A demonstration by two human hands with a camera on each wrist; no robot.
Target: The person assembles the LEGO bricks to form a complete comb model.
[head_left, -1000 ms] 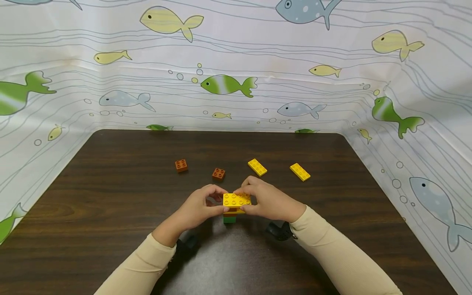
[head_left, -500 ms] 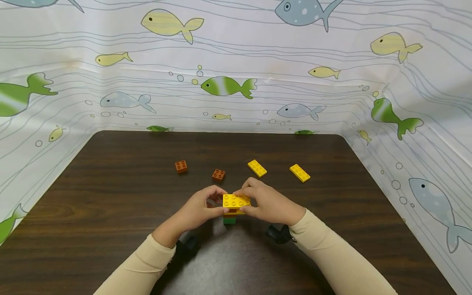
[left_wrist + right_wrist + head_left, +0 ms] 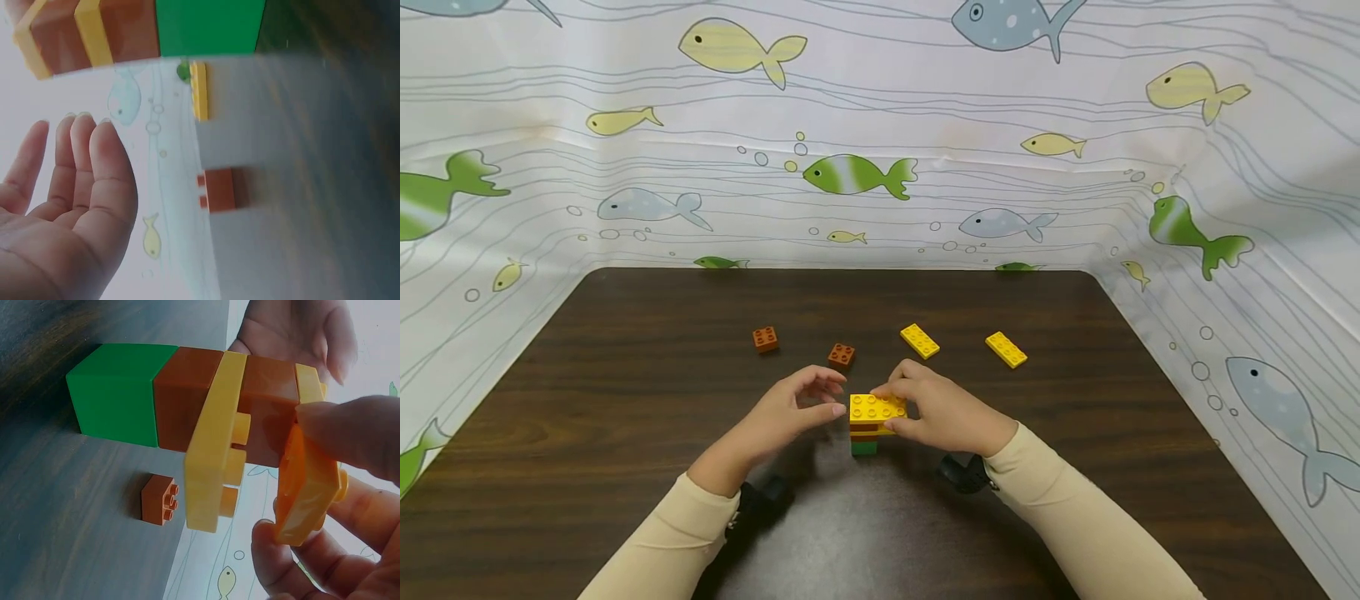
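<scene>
A stack of toy building bricks stands on the table: a green brick [image 3: 115, 400] at the bottom, a brown brick [image 3: 184, 403], a yellow plate [image 3: 203, 456], a second brown brick [image 3: 269, 384] and a top yellow plate [image 3: 863, 407]. Both plates jut out to the right past the bricks. My right hand [image 3: 940, 408] pinches the jutting end of the top plate between thumb and fingers. My left hand [image 3: 786, 421] is just left of the stack, apart from it, with nothing in its grasp; the left wrist view shows its fingers [image 3: 109, 156] extended.
Two loose brown bricks, one left [image 3: 765, 339] and one nearer the middle [image 3: 842, 356], lie behind the stack. Farther right are two loose yellow plates, one [image 3: 920, 341] behind the right hand and another [image 3: 1006, 349] beyond it. A fish-print cloth [image 3: 880, 108] surrounds the table [image 3: 587, 400].
My left hand has let go of the stack's left side and moved off leftward, its fingers opening. My right hand stays on the top yellow plate.
</scene>
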